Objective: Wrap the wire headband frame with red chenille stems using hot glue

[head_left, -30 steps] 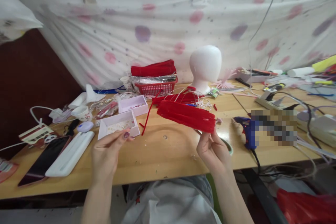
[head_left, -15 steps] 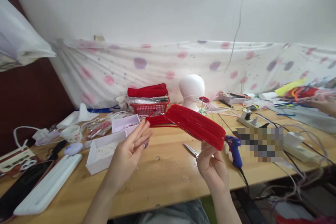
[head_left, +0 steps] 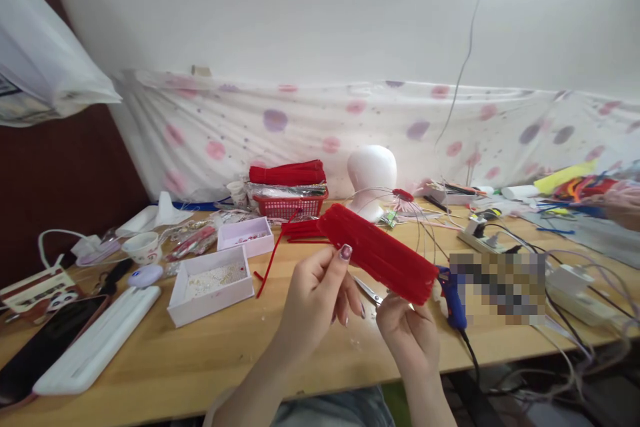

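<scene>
A broad red panel of fuzzy stems, apparently pipe cleaners laid side by side (head_left: 377, 253), is held tilted above the table, its left end higher. My right hand (head_left: 410, 333) is closed on its lower right end, fingertips partly hidden by the panel. At the lower left edge, my left hand (head_left: 320, 287) pinches the panel, thumb in front. A single bent red pipe cleaner (head_left: 273, 257) leans beside the white boxes. Behind the panel lie more red pipe cleaners (head_left: 305, 230). Between my hands, scissors (head_left: 367, 290) show on the table, partly covered.
A blue glue gun (head_left: 454, 299) lies right of my right hand, near a power strip (head_left: 475, 237) and cables. Behind stand a white foam head (head_left: 373, 177) and a red basket (head_left: 290, 205). Left are a bead box (head_left: 210, 307), paper cup (head_left: 143, 248) and phone (head_left: 50, 340). Another person's hand (head_left: 623, 203) is far right.
My left hand has moved right from beside the boxes and now grips the red panel's left part. The single bent pipe cleaner is now in plain view. The panel dropped slightly.
</scene>
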Demonstrator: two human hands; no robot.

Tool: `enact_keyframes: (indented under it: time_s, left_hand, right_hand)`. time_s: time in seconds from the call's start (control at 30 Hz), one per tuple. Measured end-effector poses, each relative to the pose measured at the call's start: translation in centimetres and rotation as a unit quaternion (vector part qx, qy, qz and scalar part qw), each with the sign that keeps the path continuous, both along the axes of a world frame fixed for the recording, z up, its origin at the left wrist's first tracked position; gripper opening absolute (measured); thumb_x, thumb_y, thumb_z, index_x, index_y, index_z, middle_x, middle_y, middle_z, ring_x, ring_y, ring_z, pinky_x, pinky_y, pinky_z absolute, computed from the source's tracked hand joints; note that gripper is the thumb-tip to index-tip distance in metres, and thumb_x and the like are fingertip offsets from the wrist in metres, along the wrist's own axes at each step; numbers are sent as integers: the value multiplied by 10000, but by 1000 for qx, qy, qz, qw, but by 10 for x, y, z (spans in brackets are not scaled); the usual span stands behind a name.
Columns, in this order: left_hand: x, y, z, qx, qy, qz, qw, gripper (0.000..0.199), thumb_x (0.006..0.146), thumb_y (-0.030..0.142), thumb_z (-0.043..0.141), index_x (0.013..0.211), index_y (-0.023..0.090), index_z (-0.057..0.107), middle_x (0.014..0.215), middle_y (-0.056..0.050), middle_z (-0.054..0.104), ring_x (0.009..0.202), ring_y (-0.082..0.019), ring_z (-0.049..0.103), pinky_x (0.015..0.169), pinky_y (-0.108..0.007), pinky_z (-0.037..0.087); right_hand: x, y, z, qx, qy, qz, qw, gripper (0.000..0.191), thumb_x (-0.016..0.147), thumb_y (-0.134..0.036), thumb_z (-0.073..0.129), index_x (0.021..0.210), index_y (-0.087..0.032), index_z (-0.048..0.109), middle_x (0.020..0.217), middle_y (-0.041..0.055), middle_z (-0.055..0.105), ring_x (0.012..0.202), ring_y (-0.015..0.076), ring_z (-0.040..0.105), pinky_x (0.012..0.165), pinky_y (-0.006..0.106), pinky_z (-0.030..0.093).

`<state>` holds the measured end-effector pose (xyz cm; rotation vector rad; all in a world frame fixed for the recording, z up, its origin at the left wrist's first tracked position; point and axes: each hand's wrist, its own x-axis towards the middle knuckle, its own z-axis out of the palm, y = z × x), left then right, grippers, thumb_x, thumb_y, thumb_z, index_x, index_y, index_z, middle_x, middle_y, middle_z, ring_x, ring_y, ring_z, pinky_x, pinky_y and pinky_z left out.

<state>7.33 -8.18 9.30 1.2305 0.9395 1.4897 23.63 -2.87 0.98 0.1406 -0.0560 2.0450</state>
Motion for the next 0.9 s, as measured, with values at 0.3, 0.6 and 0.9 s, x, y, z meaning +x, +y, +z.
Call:
enact_keyframes:
  time_s: [0.3,0.6,0.9]
  left_hand:
    - [22,-2,-50,-2,10,84,996,481,913,645,492,693,219,462,455,51,530,365,-79,425,387,-187,331]
    - [13,-11,-66,-8,86,130,988,350,963,456,487,722,213,561,391,65,490,333,-95,453,390,-193,340]
    - [-28,-29,-39,41,141,239,960,148,802,307,704,706,244,797,438,27,625,352,-115,533,405,-220,400]
  right_hand:
    - [-28,-9,5,1,-131,-91,987,333,696,-316,884,997,-283,747,1034,-32,797,973,154,747,871,306,608]
    - [-41,-18,0,26,-178,-103,978,396,625,-177,920,939,-366,770,911,-73,806,872,134,763,824,277,621]
    - [-23,-11,-8,-9,-148,-120,982,388,623,-211,925,953,-324,754,918,-85,808,847,116,766,786,257,616]
